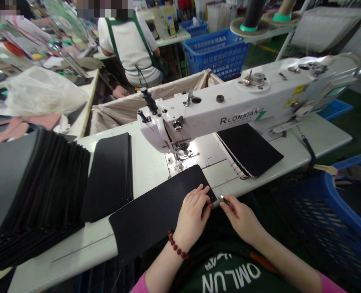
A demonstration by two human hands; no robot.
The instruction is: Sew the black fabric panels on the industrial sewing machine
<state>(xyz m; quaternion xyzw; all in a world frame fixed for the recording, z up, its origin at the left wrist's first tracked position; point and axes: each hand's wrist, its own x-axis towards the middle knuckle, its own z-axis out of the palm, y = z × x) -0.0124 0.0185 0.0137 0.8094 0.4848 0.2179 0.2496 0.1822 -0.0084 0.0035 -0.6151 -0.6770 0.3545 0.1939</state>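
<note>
My left hand (195,209) lies with its fingers stretched over the right end of a black panel (150,213), thumb by the panel's edge. The panel rests on the white machine table, its near-left corner over the front edge. Just right of it, my right hand (240,217) is closed around a small pointed tool (226,199) with a metal tip and a dark reddish handle; its exact kind is hidden by the fingers. The tip points at the panel's right edge. Behind the panel stands a white sewing machine (205,114), its presser foot (183,154) just beyond the panel's far edge.
On the left are a tall stack of black panels (31,183) and a lower stack (109,175). More black pieces (250,148) lie under the machine arm. Blue baskets stand behind (217,51) and at right (329,195). A co-worker (131,49) sits beyond a cloth-lined bin (116,116).
</note>
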